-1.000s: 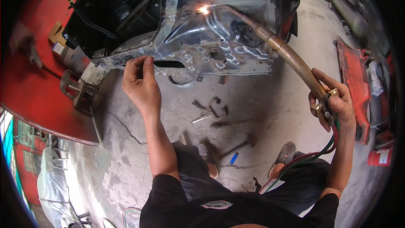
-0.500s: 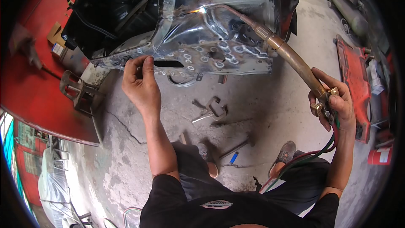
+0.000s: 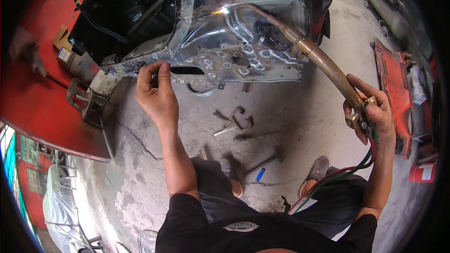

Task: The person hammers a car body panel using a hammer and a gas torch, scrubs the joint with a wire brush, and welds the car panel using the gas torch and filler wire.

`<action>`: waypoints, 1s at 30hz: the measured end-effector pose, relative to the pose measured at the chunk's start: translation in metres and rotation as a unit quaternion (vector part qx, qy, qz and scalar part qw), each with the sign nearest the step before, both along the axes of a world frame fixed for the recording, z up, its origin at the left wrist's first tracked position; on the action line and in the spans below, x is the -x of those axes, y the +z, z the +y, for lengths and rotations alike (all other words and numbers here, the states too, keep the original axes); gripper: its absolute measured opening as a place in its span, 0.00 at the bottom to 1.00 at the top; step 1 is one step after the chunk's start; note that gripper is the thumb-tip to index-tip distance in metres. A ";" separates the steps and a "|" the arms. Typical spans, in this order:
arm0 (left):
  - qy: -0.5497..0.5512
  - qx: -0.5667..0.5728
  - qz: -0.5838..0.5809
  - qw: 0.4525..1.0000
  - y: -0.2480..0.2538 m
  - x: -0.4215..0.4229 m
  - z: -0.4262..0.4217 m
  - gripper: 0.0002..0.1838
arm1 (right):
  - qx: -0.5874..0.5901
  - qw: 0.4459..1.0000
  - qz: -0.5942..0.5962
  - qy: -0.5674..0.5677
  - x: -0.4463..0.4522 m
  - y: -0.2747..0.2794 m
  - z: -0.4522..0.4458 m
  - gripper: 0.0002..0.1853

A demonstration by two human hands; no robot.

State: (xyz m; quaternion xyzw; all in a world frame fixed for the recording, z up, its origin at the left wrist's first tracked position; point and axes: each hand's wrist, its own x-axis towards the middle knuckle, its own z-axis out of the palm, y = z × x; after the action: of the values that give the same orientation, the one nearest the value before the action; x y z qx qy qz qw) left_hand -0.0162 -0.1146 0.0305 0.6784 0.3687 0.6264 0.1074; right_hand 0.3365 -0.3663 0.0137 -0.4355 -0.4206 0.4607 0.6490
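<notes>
While the dark vehicle body (image 3: 213, 35) fills the upper middle before me, I judge it best to heat only one small place of it. The brass torch (image 3: 327, 66) reaches over it from the right, its bent tip close to the metal; a steady angle should serve well. My right hand (image 3: 382, 115) is closed around its handle end. My left hand (image 3: 158, 89) is at the body's lower edge, thumb and forefinger pinched together; whether a thin wire is between them, I cannot tell. The bright flame (image 3: 224, 10) meets the metal, so small, slow movements seem wise.

Around me, a red surface (image 3: 51, 129) bounds the left side. The hoses (image 3: 373, 154) hang from the torch and could pull at it. Near my shoes (image 3: 317, 169) lie a hammer (image 3: 262, 163), a metal clamp (image 3: 234, 121) and a small blue object (image 3: 260, 174), which could disturb my step.
</notes>
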 end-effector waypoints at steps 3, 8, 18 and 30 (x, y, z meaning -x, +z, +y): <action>-0.003 0.001 -0.006 1.000 0.000 0.000 0.000 0.06 | -0.009 1.000 0.001 0.008 -0.004 -0.006 0.001 0.46; -0.004 -0.001 -0.008 1.000 0.000 0.000 0.000 0.06 | -0.009 1.000 0.004 0.005 -0.002 -0.006 0.001 0.46; 0.000 0.000 -0.002 1.000 0.000 0.000 0.000 0.06 | 0.005 1.000 0.005 -0.008 0.002 0.000 0.001 0.46; -0.005 -0.004 -0.003 1.000 -0.003 0.002 0.004 0.07 | 0.004 1.000 -0.001 -0.008 0.001 -0.001 0.002 0.45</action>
State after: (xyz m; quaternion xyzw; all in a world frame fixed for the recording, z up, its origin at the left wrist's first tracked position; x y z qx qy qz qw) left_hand -0.0179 -0.1110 0.0277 0.6786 0.3622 0.6296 0.1089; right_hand 0.3350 -0.3646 0.0129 -0.4422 -0.4156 0.4569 0.6504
